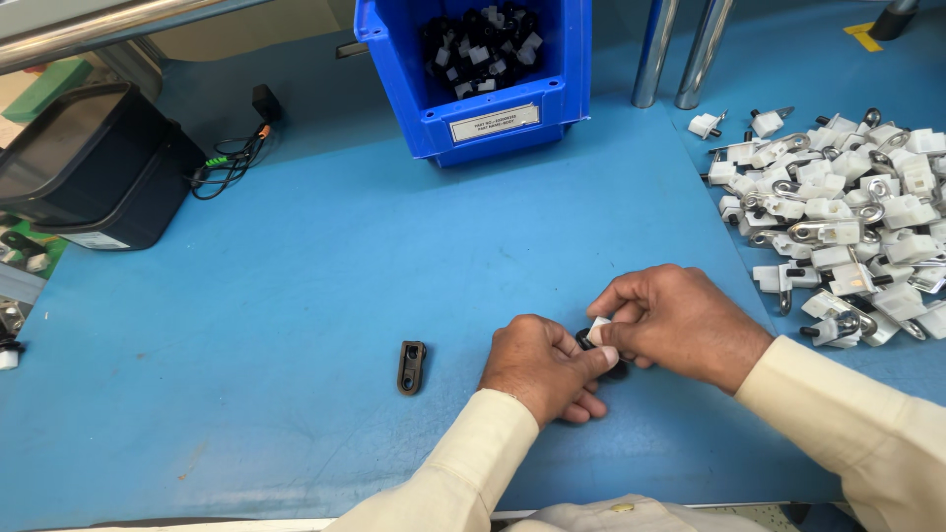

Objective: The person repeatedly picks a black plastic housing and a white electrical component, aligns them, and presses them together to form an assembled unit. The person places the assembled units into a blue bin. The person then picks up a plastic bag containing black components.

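Head view shows the blue plastic bin at 12 o'clock, full of small black-and-white parts. Your left hand and right hand meet, both pinching 1 small white-and-black part at 5 o'clock.

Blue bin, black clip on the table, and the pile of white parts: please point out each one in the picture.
Blue bin [512, 94]: head view, on its front wall.
Black clip [411, 366]: head view, on its middle.
Pile of white parts [847, 232]: head view, on a part near the pile's centre.
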A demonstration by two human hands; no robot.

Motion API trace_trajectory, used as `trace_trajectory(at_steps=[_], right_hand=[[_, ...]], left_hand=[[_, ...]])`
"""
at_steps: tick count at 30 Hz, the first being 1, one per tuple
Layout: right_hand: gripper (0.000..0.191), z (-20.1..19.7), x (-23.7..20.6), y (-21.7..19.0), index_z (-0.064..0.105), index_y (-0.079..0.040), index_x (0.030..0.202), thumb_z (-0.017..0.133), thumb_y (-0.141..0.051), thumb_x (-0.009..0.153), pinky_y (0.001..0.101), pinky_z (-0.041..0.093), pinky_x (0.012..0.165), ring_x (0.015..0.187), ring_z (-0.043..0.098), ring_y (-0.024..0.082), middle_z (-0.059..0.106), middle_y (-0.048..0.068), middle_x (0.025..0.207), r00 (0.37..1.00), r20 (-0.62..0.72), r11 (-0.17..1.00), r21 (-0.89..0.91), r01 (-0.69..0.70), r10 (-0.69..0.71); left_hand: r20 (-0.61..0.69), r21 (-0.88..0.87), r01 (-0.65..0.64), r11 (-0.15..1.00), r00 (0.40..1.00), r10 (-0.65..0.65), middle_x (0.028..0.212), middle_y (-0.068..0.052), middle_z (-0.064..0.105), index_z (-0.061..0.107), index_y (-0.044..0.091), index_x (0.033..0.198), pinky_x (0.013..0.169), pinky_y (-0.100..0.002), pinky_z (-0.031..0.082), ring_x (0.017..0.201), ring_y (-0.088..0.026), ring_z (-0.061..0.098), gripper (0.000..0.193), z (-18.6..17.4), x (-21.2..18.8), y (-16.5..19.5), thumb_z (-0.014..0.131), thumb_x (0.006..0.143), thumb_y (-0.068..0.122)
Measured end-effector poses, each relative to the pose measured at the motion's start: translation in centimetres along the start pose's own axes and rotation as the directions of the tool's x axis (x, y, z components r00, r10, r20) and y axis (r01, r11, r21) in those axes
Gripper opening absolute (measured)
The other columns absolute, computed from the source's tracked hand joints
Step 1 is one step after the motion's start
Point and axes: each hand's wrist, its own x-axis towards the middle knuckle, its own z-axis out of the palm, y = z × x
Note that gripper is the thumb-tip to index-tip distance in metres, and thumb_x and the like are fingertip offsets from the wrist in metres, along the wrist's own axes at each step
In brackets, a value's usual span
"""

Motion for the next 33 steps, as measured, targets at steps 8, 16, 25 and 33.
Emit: trace_trajectory(at_steps=[8,16,25,33], right_hand=[[0.028,-1.0,1.5,1.2,0.076,-0.006,0.108,0.08,-0.022,0.085,0.027,0.055,0.058,0.061,0.066,0.011,0.074,0.006,0.074,0.976,0.201,0.989,0.135,0.052,-0.079],[0.023,-0.5,1.6,1.4,0.079,-0.004,0.102,0.078,-0.019,0.085,0.0281,0.06,0.056,0.06,0.069,0.012,0.076,0.007,0.074,0.985,0.145,0.99,0.12,0.078,-0.095],[0.016,1.3,-0.3,0.2,0.081,0.003,0.088,0.077,-0.012,0.082,0.0305,0.057,0.052,0.056,0.065,0.016,0.073,0.011,0.068,0.987,-0.129,0.948,0.315,-0.05,0.095],[0.026,1.8,0.1,2.1,0.075,0.002,0.096,0.078,-0.022,0.086,0.0277,0.053,0.054,0.062,0.064,0.013,0.071,0.007,0.077,0.996,-0.038,0.853,0.52,-0.047,0.078]], left_hand=[[0.034,-0.015,0.056,0.998,0.998,-0.055,0.074,-0.018,0.072,0.065,-0.006,0.086,0.043,-0.03,0.06,0.059,-0.024,0.075,0.035,-0.1,0.3,0.2,0.079,0.088,0.026],[0.034,-0.187,0.038,0.982,0.999,-0.033,0.083,-0.022,0.075,0.067,-0.007,0.09,0.056,-0.031,0.067,0.072,-0.028,0.079,0.02,0.9,0.8,-1.1,0.067,0.096,0.012],[0.077,-0.315,0.027,0.949,0.997,-0.003,0.094,-0.021,0.077,0.065,-0.005,0.094,0.066,-0.034,0.069,0.082,-0.028,0.08,0.019,1.3,0.9,-1.3,0.062,0.098,0.013],[-0.002,-0.47,0.082,0.879,0.996,-0.094,0.094,-0.019,0.076,0.06,-0.003,0.094,0.068,-0.033,0.068,0.083,-0.026,0.079,0.015,2.1,-0.2,-1.8,0.067,0.095,0.011]])
